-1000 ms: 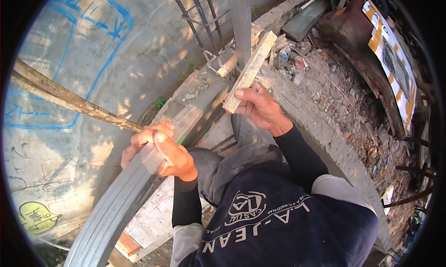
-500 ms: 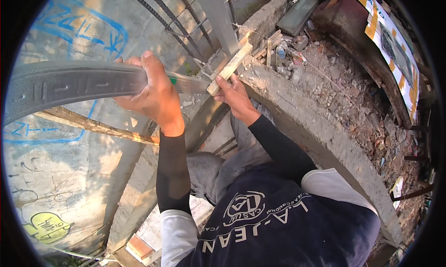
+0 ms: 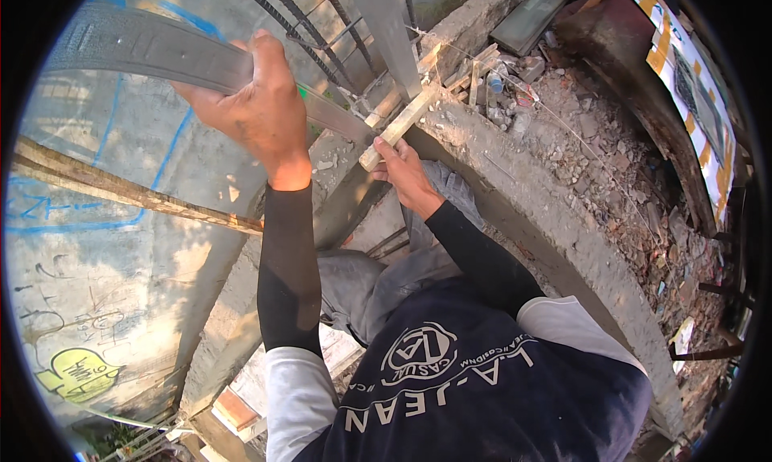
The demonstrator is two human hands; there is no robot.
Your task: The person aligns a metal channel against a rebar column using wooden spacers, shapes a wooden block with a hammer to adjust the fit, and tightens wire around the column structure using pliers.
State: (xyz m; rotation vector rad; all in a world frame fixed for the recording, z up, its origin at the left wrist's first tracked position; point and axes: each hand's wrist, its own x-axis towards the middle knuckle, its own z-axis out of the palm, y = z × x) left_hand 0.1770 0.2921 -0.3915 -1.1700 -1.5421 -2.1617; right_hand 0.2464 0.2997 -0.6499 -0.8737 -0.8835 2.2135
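My left hand (image 3: 261, 124) grips a long grey metal bar (image 3: 145, 48). The bar's near end sweeps up to the left, and a small green patch shows just past my fingers. Its far end reaches toward a short wooden strip (image 3: 406, 120) at the corner of the concrete. My right hand (image 3: 406, 176) pinches the lower end of that strip between thumb and fingers. Another grey straight board (image 3: 386, 28) rises from the corner beside the strip's upper end. Whether the bar touches the strip is hard to tell.
Steel reinforcing bars (image 3: 310, 32) stand behind the corner. A concrete beam (image 3: 547, 213) curves away on the right, with rubble (image 3: 595, 156) beyond it. A wooden pole (image 3: 121, 184) crosses the left, before a painted wall (image 3: 104, 277). A rusty curved sheet (image 3: 635, 84) lies far right.
My left hand has moved upward, raising the near end of the grey bar. My right hand stays on the wooden strip. The whole view has shifted slightly.
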